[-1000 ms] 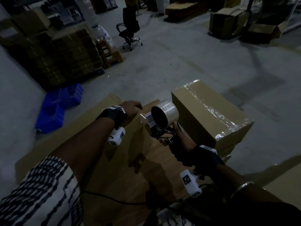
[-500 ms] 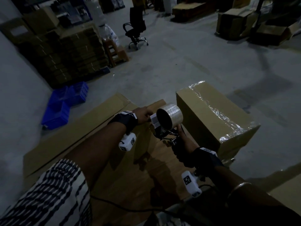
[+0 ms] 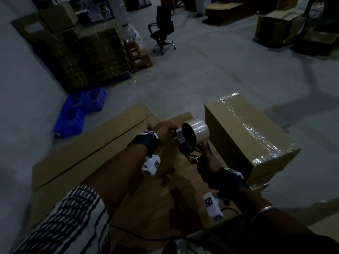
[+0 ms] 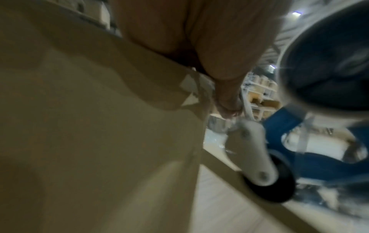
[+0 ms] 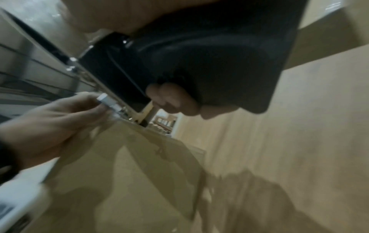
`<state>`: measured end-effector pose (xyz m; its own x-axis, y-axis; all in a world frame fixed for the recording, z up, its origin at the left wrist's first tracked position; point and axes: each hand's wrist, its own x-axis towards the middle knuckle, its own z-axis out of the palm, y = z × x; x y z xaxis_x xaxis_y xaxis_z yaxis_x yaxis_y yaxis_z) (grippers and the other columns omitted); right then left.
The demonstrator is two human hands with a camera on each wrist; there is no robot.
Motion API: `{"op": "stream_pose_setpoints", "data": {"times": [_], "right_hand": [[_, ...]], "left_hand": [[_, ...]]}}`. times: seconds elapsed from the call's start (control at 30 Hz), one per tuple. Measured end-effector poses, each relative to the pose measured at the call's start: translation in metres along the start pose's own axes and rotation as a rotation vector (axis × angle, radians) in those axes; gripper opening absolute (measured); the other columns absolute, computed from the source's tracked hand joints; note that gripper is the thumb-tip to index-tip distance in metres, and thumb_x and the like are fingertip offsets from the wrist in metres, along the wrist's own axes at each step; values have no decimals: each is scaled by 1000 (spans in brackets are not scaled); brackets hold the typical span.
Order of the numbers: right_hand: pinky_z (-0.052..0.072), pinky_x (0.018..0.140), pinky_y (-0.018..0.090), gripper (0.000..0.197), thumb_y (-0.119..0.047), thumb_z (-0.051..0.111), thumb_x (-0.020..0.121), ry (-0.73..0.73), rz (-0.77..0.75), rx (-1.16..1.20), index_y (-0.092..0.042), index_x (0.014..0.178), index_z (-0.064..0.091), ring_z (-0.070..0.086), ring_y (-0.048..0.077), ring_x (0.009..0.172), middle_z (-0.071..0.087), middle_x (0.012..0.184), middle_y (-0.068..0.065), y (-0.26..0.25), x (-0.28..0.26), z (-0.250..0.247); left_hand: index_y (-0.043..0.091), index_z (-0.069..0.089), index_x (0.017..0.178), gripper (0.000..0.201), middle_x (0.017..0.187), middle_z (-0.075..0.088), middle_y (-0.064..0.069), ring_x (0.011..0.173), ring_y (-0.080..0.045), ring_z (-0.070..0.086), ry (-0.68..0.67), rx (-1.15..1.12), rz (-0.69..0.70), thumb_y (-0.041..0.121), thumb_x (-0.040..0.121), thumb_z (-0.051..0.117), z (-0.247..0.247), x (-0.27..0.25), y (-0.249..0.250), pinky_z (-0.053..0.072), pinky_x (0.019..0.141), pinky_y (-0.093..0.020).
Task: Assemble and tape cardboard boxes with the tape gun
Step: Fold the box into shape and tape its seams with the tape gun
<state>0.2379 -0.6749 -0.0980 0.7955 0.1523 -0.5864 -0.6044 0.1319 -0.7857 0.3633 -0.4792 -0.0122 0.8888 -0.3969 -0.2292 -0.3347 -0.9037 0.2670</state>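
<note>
Fingers of your right hand wrap tape gun handle; left hand fingers pinch tape end just left of roll; flat cardboard lies directly below.

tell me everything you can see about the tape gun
The tape gun is held up above the flattened cardboard, beside the taped box. It carries a roll of clear tape with a dark core on a blue frame, with a white arm and a black roller at the front. The right hand grips its dark handle; the left hand pinches at its front end, seemingly the tape's end. Details are blurred.
</note>
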Motion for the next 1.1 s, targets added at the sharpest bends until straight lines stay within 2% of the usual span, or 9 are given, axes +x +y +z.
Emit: {"op": "stream_pose_setpoints", "data": {"times": [0.1, 0.23, 0.37, 0.43, 0.5, 0.63, 0.8, 0.93, 1.1], "right_hand": [[16, 50, 30, 91, -106, 46, 51, 18, 38, 28, -19, 71, 62, 20, 16, 46, 31, 56, 0, 10, 8, -17], [19, 46, 25, 78, -101, 52, 52, -12, 93, 3, -23, 47, 52, 23, 13, 39, 31, 52, -2, 17, 11, -36], [26, 44, 25, 74, -95, 48, 64, -14, 107, -7, -24, 48, 64, 30, 13, 38, 36, 52, 0, 21, 24, -42], [37, 48, 29, 73, -99, 57, 51, 17, 88, -23, -28, 61, 68, 41, 14, 44, 52, 61, 6, 26, 35, -45], [38, 50, 30, 80, -99, 61, 48, 11, 110, -22, -27, 80, 75, 43, 17, 47, 53, 64, 8, 34, 43, -48], [35, 41, 24, 81, -79, 38, 91, -69, 189, 111, -10, 128, 61, 40, 16, 38, 57, 56, 2, 39, 44, -42], [53, 45, 31, 64, -66, 27, 100, -192, 252, 519, -12, 109, 60, 66, 24, 52, 68, 70, 12, 36, 57, -36], [61, 68, 43, 69, -68, 63, 84, -269, 205, 564, -6, 114, 70, 73, 34, 82, 71, 100, 19, 42, 66, -35], [59, 80, 33, 55, -65, 39, 93, -224, 155, 421, -31, 102, 80, 73, 15, 91, 75, 106, -1, 58, 110, -45]], "left_hand": [[40, 64, 89, 6, 96, 56, 10, 93, -16, 54, 32, -42, -38, 36, 89, 60, 8, 6, -8, 40, 95, -57], [64, 47, 78, 18, 115, 61, 9, 115, -22, 57, 107, -50, -95, 47, 82, 43, 30, 28, -23, 38, 96, -62], [44, 57, 77, 13, 135, 54, 0, 134, -23, 43, 152, -24, -201, 34, 82, 51, 16, 12, -7, 24, 104, -66], [29, 60, 85, 4, 138, 51, 2, 136, -19, 38, 222, 9, -238, 29, 84, 57, 16, 10, 0, 15, 107, -65], [25, 61, 101, 22, 146, 43, 5, 141, -15, 30, 227, 75, -297, 34, 82, 57, 22, 17, -2, 15, 108, -61], [18, 41, 142, 62, 156, 26, 5, 146, -13, 17, 201, 165, -347, 46, 87, 48, 26, 24, -2, 15, 112, -56], [17, 36, 143, 58, 150, 35, -3, 138, -21, 32, 315, 186, -352, 43, 93, 48, 28, 18, 1, 25, 110, -50], [21, 33, 139, 55, 140, 44, -4, 127, -26, 45, 381, 125, -352, 37, 90, 53, 28, 15, 4, 30, 103, -49], [30, 39, 130, 38, 134, 50, 4, 132, -19, 39, 366, 93, -346, 30, 93, 46, 25, 10, 11, 28, 104, -51]]}}
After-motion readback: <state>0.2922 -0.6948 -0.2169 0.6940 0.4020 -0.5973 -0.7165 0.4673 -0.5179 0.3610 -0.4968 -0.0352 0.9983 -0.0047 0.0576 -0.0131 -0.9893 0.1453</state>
